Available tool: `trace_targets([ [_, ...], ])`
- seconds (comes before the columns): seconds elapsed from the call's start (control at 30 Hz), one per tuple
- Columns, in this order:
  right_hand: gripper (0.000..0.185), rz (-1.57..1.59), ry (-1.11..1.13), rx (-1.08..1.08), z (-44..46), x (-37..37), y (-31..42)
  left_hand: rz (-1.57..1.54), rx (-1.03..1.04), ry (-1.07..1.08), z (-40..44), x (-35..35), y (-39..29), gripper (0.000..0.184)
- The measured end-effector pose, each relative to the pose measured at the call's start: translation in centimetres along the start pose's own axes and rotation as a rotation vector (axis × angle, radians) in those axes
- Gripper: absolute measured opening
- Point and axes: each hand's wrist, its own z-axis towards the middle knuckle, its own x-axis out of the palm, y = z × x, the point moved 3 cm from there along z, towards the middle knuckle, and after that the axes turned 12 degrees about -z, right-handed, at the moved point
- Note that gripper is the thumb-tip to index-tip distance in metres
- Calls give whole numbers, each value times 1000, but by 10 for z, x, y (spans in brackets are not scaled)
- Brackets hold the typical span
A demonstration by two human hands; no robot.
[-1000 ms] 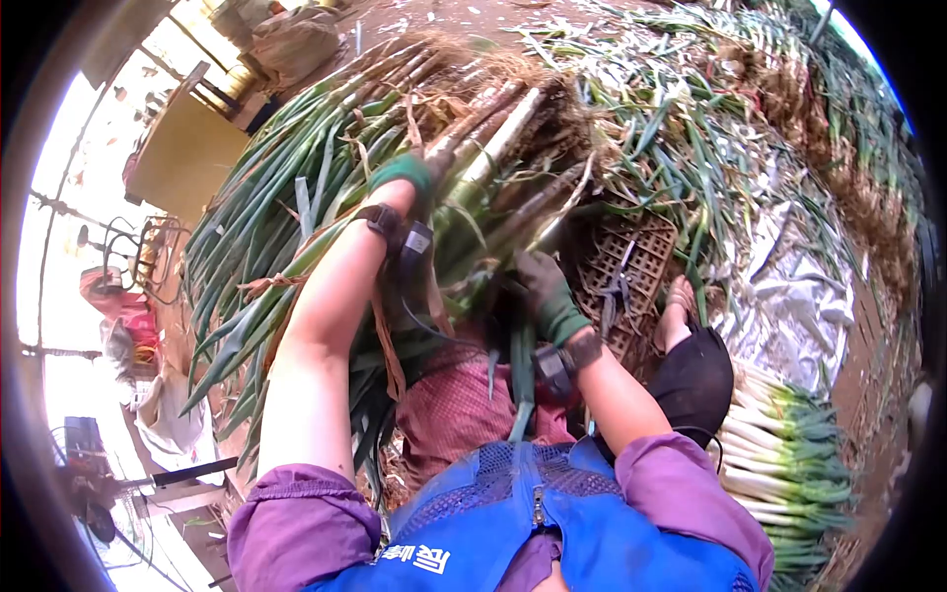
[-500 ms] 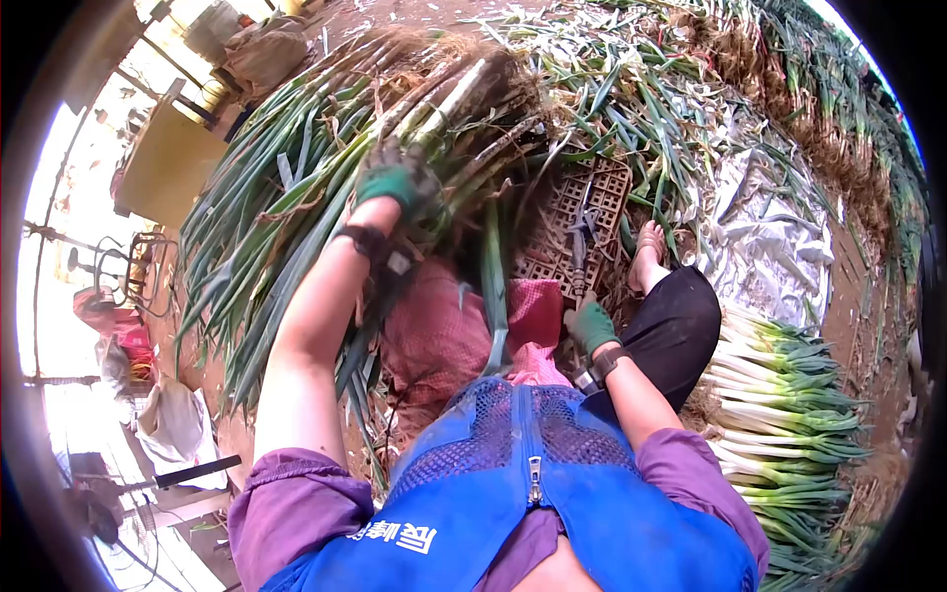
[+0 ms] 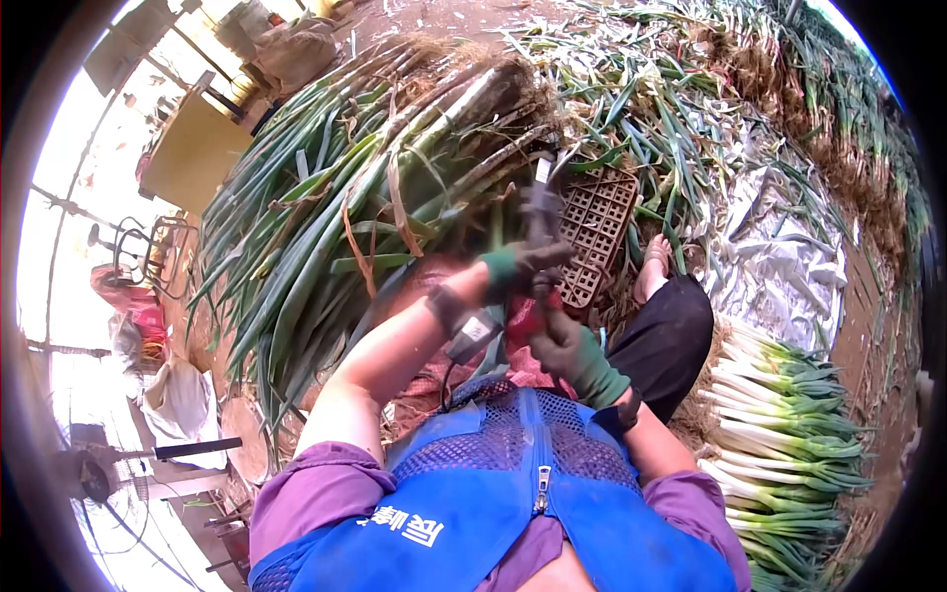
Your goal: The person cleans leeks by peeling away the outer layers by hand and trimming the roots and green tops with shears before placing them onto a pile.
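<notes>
My right hand [image 3: 570, 353], in a grey and green glove, is closed round the lower end of a dark metal hand tool [image 3: 542, 212], held upright in front of my lap. Just above it, my left hand [image 3: 523, 266] has its gloved fingers against the tool's middle; motion smears them, so their grip is unclear. Beyond and to the left lies a big heap of long green onions [image 3: 335, 187], roots toward the top. A brown plastic crate [image 3: 597, 232] lies right of the tool, bottom up or flat, I cannot tell.
Cleaned white-stemmed onions [image 3: 779, 444] lie in a row at the lower right. Above them is a crumpled white sheet [image 3: 779, 261]. Loose leaves [image 3: 671, 128] cover the ground at the upper right. A yellow board [image 3: 197, 153] and a fan [image 3: 94, 474] are on the left.
The tool has been picked up from the crate in my right hand and raised in front of me. My left hand has left the onion heap and moved right to the tool.
</notes>
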Motion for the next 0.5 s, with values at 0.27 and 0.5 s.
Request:
trace_targets([
  [0.27, 44, 15, 34, -442, 161, -20, 25, 25, 535, -545, -99, 29, -92, 36],
  [0.5, 105, -926, -47, -136, 328, 33, 72, 39, 643, -1002, -185, -29, -10, 40],
])
